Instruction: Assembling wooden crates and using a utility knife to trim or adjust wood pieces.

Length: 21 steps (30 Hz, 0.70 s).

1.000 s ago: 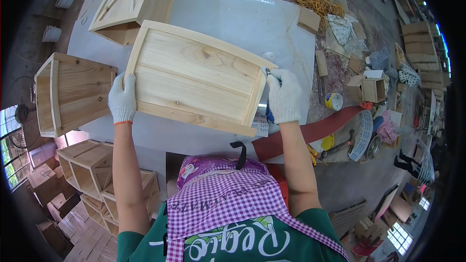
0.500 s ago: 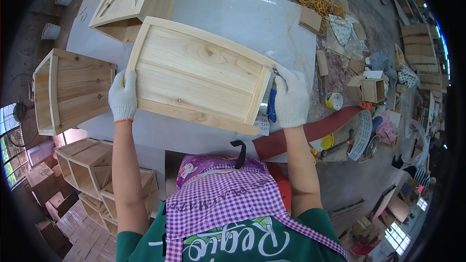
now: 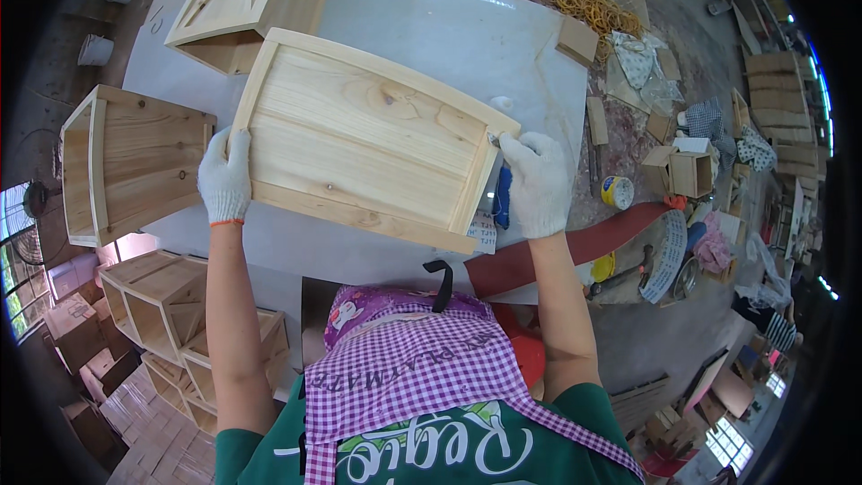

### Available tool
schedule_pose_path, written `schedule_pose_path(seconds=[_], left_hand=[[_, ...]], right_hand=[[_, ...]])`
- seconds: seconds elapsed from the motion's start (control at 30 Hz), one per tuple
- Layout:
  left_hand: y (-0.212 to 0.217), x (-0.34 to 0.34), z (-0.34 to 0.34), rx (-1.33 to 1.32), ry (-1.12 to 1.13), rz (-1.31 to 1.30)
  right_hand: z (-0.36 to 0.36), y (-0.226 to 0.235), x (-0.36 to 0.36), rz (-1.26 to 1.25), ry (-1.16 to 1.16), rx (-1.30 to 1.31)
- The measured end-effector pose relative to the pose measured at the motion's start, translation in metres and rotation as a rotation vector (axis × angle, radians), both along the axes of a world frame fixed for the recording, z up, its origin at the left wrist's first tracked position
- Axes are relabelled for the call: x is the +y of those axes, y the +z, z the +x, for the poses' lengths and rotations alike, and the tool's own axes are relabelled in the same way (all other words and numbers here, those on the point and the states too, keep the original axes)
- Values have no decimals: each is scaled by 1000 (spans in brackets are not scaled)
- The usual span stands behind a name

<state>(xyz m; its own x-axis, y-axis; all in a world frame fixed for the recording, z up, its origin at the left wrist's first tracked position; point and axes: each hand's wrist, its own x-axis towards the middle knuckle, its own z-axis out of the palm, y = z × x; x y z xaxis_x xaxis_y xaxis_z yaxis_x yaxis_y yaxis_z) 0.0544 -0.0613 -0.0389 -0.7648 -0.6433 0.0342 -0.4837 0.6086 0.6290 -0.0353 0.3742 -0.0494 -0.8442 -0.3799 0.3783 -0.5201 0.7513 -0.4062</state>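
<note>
A pale wooden box (image 3: 359, 135) with a framed panel face lies tilted across the table in front of me. My left hand (image 3: 224, 178), in a white knit glove, grips its left end, thumb on the face and fingers around the edge. My right hand (image 3: 536, 181), also gloved, is closed round a blue-handled tool (image 3: 503, 198) at the box's right end. The tool's small metal tip shows at the upper right corner of the frame; its exact kind is hidden by the glove. A paper strip with print (image 3: 482, 233) lies under that end.
More wooden boxes stand at the left (image 3: 148, 166) and far left (image 3: 256, 9). A red-brown sanding strip (image 3: 575, 247), a hammer (image 3: 628, 274), a small round tub (image 3: 617, 191) and a heap of yellow bands (image 3: 588, 4) lie to the right. Shelf-like wooden units (image 3: 162, 296) stand lower left.
My right hand has turned and shifted slightly, bringing the tool's metal tip onto the box's upper right corner. The left hand and box stay nearly still.
</note>
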Motion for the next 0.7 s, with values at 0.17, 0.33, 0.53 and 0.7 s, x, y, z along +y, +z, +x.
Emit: schedule_pose_path(seconds=[0.17,0.33,0.53,0.7], left_hand=[[9,5,-3,-27,-1,13],[7,5,-1,-20,-14,15],[8,6,-2,-16,-2,15],[5,2,0,-8,-10,10]], right_hand=[[-3,-1,-7,-133,-88,-21],[-6,-2,1,-112,20,38],[0,12,1,-82,-5,32],[-4,55,-21,312,4,-75]])
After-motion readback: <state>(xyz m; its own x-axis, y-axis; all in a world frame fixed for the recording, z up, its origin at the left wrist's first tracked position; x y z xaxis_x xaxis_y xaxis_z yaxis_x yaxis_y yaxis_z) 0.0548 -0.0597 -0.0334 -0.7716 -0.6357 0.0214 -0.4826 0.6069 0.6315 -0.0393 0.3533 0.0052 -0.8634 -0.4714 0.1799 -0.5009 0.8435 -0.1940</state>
